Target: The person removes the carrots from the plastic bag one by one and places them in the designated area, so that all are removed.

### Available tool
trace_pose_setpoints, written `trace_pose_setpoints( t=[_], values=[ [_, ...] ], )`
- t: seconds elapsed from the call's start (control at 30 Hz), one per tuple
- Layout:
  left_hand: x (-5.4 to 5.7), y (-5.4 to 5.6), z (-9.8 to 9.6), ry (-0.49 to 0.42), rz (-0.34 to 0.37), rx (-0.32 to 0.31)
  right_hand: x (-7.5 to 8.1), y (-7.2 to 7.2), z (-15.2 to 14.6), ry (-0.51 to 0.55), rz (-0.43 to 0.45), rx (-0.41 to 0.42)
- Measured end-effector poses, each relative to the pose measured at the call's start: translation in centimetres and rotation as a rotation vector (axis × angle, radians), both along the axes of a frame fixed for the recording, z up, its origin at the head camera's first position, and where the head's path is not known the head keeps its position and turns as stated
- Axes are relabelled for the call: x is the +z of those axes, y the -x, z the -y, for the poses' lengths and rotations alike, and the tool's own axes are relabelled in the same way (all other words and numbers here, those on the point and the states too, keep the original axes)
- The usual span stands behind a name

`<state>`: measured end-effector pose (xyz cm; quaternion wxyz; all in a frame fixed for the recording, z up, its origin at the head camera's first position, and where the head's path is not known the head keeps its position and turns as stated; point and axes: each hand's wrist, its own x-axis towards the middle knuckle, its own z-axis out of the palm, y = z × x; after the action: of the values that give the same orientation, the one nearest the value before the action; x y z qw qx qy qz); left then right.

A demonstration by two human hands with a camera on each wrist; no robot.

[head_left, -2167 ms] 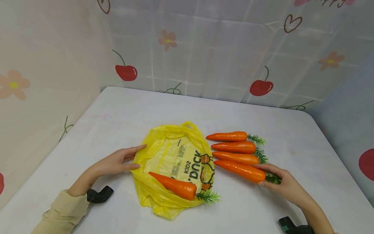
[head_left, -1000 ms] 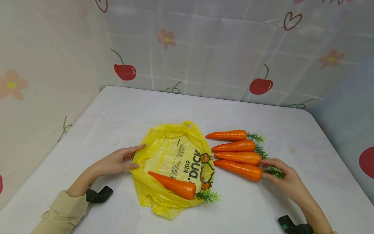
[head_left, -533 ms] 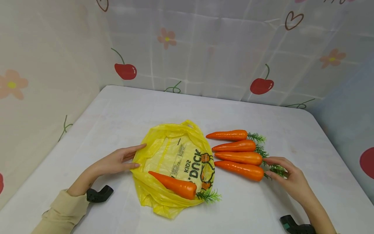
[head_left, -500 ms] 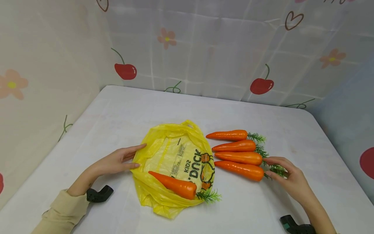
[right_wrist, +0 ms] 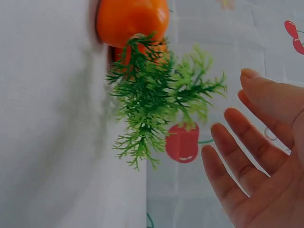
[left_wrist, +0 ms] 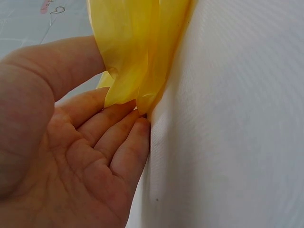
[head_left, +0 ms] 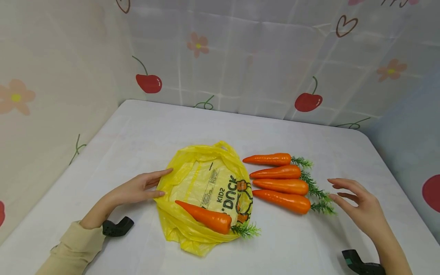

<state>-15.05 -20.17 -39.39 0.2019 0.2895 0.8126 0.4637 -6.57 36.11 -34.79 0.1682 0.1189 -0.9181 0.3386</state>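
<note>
A yellow plastic bag [head_left: 192, 179] with dark lettering lies spread on the table. One carrot [head_left: 206, 217] rests on its front part, the leafy top poking past the bag's edge. My left hand [head_left: 137, 187] touches the bag's left edge, thumb and fingers spread apart; in the left wrist view the plastic [left_wrist: 128, 52] hangs between them, covering the fingertips. Several carrots lie side by side right of the bag, the nearest carrot [head_left: 283, 201] with its greens [right_wrist: 152, 95] toward my right hand [head_left: 361, 206]. That hand hovers beside the greens, fingers relaxed, holding nothing.
A white cloth covers the table [head_left: 165, 126]. Pale curtains printed with cherries and flowers [head_left: 240, 57] stand behind it and at both sides. Each wrist wears a black device, one of them at the left wrist [head_left: 118, 227].
My right hand has let go of the carrots' green ends and moved away to the right. Before that, the two nearest carrots shifted slightly. My left hand and the bag stay put.
</note>
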Motion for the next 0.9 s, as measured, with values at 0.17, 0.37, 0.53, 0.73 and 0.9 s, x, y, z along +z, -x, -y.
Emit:
trace_pose_setpoints(
  t=[0.17, 0.37, 0.53, 0.73, 0.9],
  values=[
    [0.0, 0.0, -0.1, -0.013, 0.01, -0.003, 1.7, 0.0, 0.6, 0.049, -0.056, 0.001],
    [-0.1, 0.0, -0.1, -0.01, -0.012, -0.008, 3.6, -0.1, 2.9, 0.097, -0.114, 0.006],
    [0.1, 0.0, -0.2, -0.002, 0.0, -0.004, 4.5, -0.2, 5.3, 0.106, -0.133, 0.055],
    [0.3, -0.1, -0.2, 0.002, 0.003, -0.003, 5.1, 0.2, 8.5, 0.076, -0.12, 0.161],
    [0.2, -0.1, -0.2, -0.001, -0.01, -0.012, 4.6, 1.1, 10.7, 0.144, -0.044, 0.252]
  ],
)
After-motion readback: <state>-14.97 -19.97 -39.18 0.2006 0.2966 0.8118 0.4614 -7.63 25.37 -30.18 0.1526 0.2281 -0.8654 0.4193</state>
